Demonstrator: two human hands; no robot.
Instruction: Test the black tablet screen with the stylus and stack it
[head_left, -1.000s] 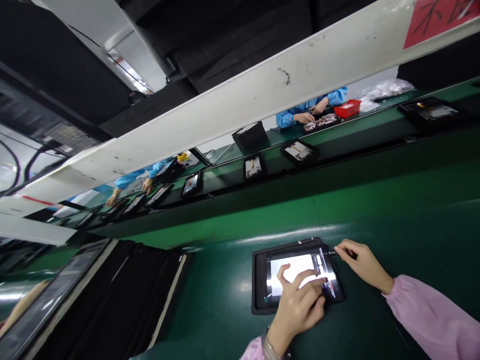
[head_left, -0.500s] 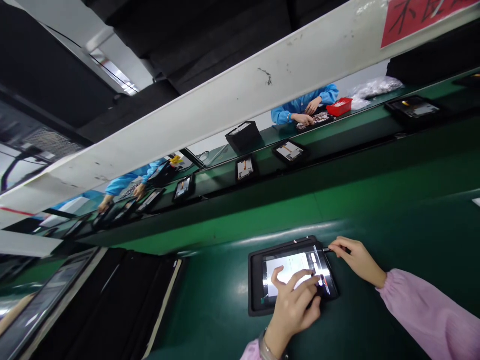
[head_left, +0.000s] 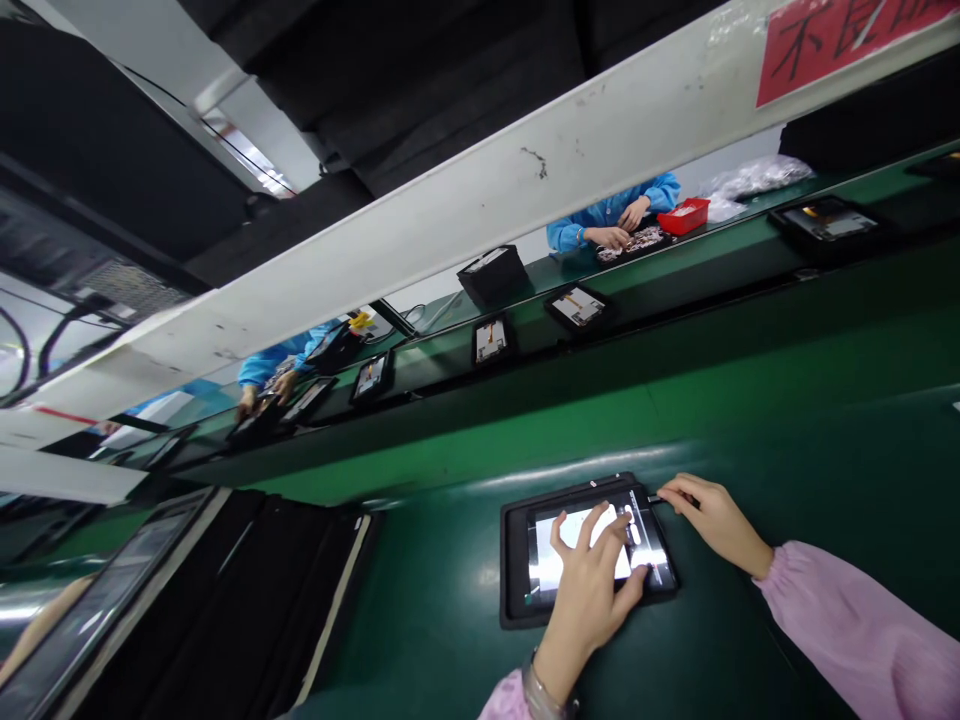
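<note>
A tablet point(head_left: 541, 550) with a lit screen lies in a black foam tray point(head_left: 514, 595) on the green work surface. Over its screen my left hand point(head_left: 592, 575) has its fingers spread, the thumb at the screen's lower right; whether every fingertip touches the glass I cannot tell. At the tablet's upper right edge my right hand point(head_left: 709, 515) pinches a thin cable plug point(head_left: 657, 498). The plug's tip meets the tablet's side, and most of it is hidden by the fingers.
Behind a ledge, a line carries several opened tablets point(head_left: 577, 306) in black trays. Co-workers in blue sleeves point(head_left: 611, 212) handle parts beside a red bin point(head_left: 683, 217). A black padded rack point(head_left: 217, 600) stands at left. A white beam point(head_left: 450, 195) crosses above.
My left hand has shifted its fingers up the screen, with the thumb now lower right. My right hand stays at the plug. At far left, a co-worker's hands have moved right.
</note>
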